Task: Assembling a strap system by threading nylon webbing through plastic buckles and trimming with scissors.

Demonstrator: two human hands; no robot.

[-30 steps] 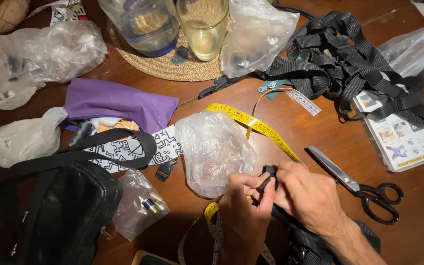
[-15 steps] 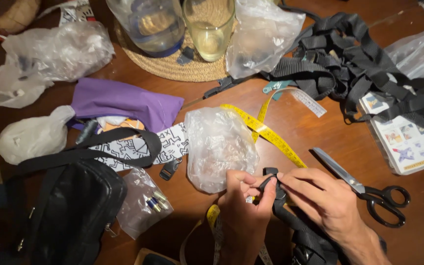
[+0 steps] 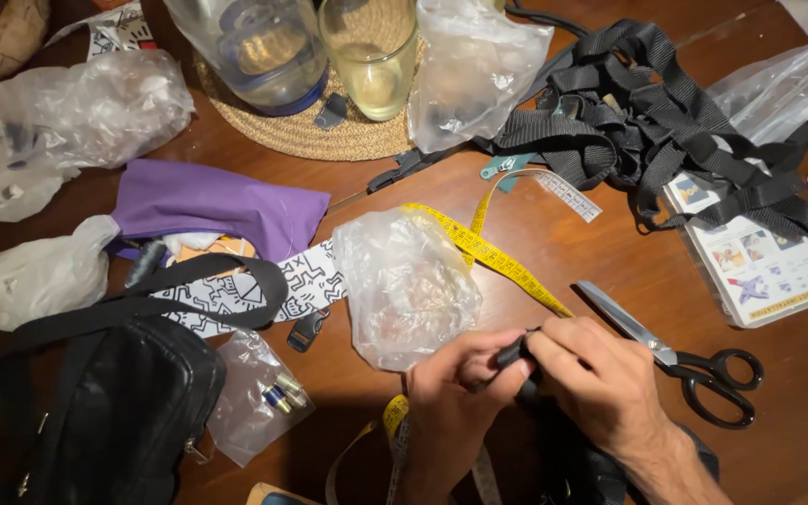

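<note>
Both hands meet near the lower middle of the table (image 3: 554,238), pinching one small black strap piece (image 3: 513,353) between them. The left hand (image 3: 455,383) grips its lower end with curled fingers, and the right hand (image 3: 596,379) closes over its upper end. The piece's long axis slants from lower left up to upper right, its tip pointing toward the yellow tape measure (image 3: 493,252). The tape runs diagonally just above the hands and passes under them. A crumpled clear bag (image 3: 404,285) lies just left of the hands, and scissors (image 3: 680,355) lie just right, blades pointing up-left. Bare wood opens between the tape and the pile of black straps (image 3: 652,117) at upper right.
</note>
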